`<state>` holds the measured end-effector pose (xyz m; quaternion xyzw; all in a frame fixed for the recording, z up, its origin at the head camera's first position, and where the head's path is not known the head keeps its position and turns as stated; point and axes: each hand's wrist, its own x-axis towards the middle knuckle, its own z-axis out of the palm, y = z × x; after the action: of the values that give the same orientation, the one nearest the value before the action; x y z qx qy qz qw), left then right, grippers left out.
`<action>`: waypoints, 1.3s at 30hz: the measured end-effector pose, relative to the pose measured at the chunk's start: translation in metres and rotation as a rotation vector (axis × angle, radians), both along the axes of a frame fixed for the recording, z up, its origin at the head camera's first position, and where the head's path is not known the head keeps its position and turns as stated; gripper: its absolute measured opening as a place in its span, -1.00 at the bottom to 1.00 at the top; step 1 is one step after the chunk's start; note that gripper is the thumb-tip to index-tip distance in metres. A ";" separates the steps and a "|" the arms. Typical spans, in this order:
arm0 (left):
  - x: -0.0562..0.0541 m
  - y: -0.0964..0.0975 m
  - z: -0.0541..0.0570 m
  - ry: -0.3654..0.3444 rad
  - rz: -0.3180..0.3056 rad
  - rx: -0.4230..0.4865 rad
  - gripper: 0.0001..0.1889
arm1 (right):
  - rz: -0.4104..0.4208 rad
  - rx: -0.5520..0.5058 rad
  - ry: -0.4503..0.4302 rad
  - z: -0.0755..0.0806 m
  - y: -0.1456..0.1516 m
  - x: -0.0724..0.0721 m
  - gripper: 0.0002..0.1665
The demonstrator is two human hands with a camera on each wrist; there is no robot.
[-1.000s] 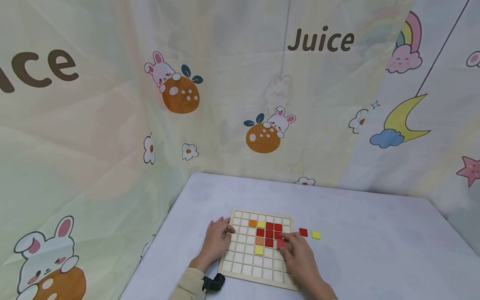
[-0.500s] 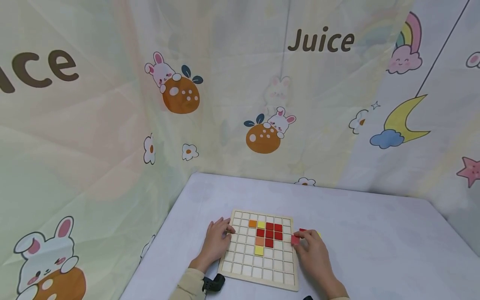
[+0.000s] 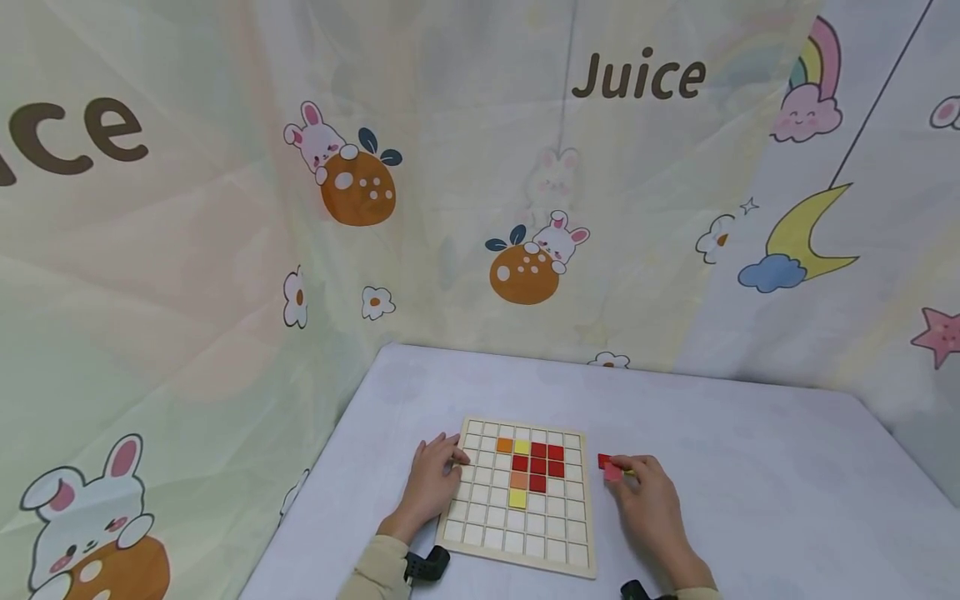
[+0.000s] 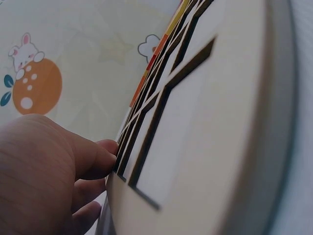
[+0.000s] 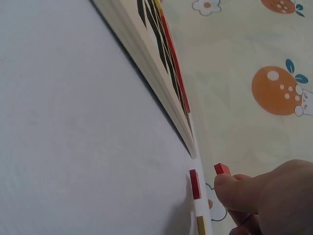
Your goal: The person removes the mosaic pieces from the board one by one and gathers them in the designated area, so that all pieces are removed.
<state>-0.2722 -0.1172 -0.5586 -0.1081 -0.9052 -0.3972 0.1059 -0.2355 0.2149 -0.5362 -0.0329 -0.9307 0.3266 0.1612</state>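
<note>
A square wooden board (image 3: 517, 559) with a grid of white cells lies on the table. Set in its upper part are several red tiles (image 3: 537, 466), an orange tile (image 3: 505, 445), a salmon tile (image 3: 519, 480) and two yellow tiles. Beyond the board's right edge, my right hand (image 3: 651, 508) pinches a pinkish-red tile (image 5: 222, 169) between thumb and fingers. Below that hand, a red tile (image 5: 195, 184) and a yellow tile (image 5: 201, 225) lie on the table, partly covered by it in the head view. My left hand (image 3: 430, 479) rests with relaxed fingers against the board's left edge.
The table has a pale cloth (image 3: 757, 483). Printed curtains (image 3: 450, 167) with rabbits and oranges hang behind it and to its left. Black wrist devices show beside both sleeves, such as the left wrist device (image 3: 427, 565).
My right hand has moved right, off the board to beside the loose tiles, carrying the pinkish-red tile. My left hand has kept its place at the board's edge.
</note>
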 end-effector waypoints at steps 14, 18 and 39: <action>0.001 0.000 0.000 0.005 -0.006 0.005 -0.80 | -0.080 0.000 0.004 -0.004 0.028 0.000 -0.62; 0.001 0.000 0.000 0.003 -0.006 0.009 -0.80 | -0.087 0.001 -0.001 -0.006 0.035 0.000 -0.61; 0.002 0.001 0.001 0.006 -0.004 0.013 -0.80 | -0.122 0.020 -0.038 -0.010 0.051 -0.003 -0.60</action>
<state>-0.2700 -0.1164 -0.5574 -0.1104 -0.9021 -0.4028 0.1088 -0.2389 0.2659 -0.5461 -0.0942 -0.9331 0.3060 0.1637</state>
